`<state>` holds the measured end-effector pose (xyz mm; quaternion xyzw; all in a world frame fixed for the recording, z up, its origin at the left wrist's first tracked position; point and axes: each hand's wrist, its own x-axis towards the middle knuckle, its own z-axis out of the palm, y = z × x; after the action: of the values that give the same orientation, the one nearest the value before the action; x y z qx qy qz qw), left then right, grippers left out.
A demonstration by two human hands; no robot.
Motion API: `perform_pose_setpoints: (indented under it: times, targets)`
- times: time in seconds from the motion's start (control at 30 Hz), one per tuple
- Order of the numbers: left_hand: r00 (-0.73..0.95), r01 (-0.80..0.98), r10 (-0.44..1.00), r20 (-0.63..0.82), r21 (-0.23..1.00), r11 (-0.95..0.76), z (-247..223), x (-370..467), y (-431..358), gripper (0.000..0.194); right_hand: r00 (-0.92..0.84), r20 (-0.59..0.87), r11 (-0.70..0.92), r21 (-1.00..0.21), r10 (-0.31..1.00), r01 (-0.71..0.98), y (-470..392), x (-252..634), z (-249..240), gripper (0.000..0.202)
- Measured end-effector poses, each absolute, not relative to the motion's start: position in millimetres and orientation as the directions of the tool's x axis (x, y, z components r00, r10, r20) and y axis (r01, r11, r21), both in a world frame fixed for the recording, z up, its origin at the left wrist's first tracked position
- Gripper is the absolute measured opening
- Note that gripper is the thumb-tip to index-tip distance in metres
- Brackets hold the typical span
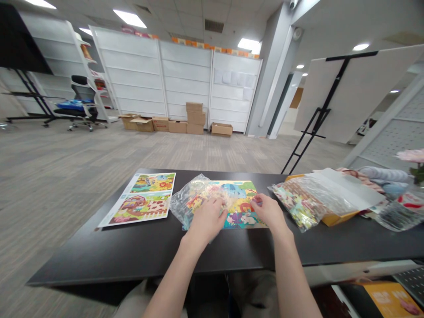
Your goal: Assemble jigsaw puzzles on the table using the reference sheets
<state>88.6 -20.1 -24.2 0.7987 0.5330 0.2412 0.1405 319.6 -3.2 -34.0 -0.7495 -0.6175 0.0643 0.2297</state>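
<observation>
My left hand point(208, 216) rests on a clear plastic bag point(185, 201) of colourful jigsaw pieces, its fingers pressed into the film. Beneath the bag lies a bright animal picture puzzle board point(243, 192), showing a blue elephant, a lion and a white rabbit; its left part is covered. At the board's right edge is my right hand point(270, 213), fingertips pinched together. Something small and dark shows at those fingertips, too small to name. A printed picture sheet point(150, 201) with a jungle scene and a farm scene lies to the left.
On the right side of the black table point(139, 251) are another bag of puzzle pieces point(298, 203) and a yellow box point(334, 218) with white paper on top. Rolled cloths point(384, 174), a crumpled plastic wrapper point(400, 212) and a pink flower point(410, 155) stand farther right.
</observation>
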Motion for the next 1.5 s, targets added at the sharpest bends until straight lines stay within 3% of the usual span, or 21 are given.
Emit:
perform_pose_setpoints:
  times: [0.13,0.27,0.47,0.8,1.17,1.33,1.5]
  targets:
    - [0.347,0.837,0.927,0.143,0.399,-0.375,-21,95,-24,0.026,0.167,0.087,-0.135,-0.294,0.982,0.946,-6,308,-35,0.035]
    - [0.352,0.867,0.928,0.12,0.33,-0.372,-19,99,-26,0.028,0.174,0.068,-0.147,-0.296,0.982,0.944,-5,298,-33,0.038]
    - [0.356,0.892,0.931,0.083,0.268,-0.365,-13,98,-27,0.027,0.161,0.101,-0.11,-0.389,0.982,0.915,2,309,-45,0.04]
    - [0.359,0.887,0.928,0.104,0.272,-0.373,-14,96,-27,0.025,0.175,0.231,0.031,-0.681,0.957,0.732,15,320,-59,0.039]
    - [0.349,0.894,0.931,0.104,0.263,-0.364,-14,96,-27,0.028,0.128,0.183,0.013,-0.619,0.975,0.785,23,328,-68,0.024]
    - [0.35,0.897,0.931,0.101,0.249,-0.365,-13,97,-27,0.026,0.126,0.209,0.052,-0.68,0.97,0.731,23,332,-73,0.032]
    - [0.36,0.894,0.927,0.103,0.246,-0.375,-15,97,-26,0.026,0.147,0.144,0.019,-0.776,0.979,0.631,26,336,-74,0.04]
